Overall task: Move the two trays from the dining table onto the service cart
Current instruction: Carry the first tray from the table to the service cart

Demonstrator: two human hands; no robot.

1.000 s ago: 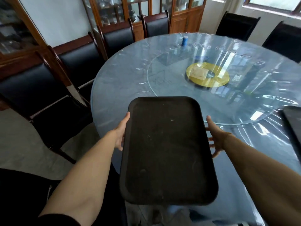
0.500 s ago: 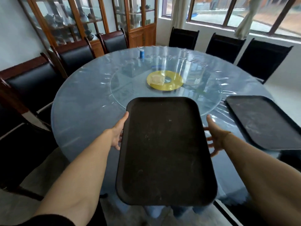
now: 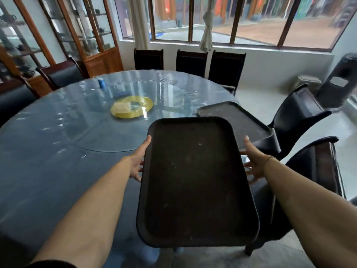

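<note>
Between both hands, tray lengthwise away.

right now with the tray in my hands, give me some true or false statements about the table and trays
1. Both hands grip one dark tray by its long sides. True: the left hand and right hand hold opposite edges.
2. The second tray is stacked under the held one. False: it lies apart, on the table near its right edge.
3. A yellow ring-shaped piece sits near the middle of the table. True.
4. The held tray carries dishes. False: its surface is bare.
5. The small blue container stands on the second tray. False: it stands on the table's far left side.
</note>
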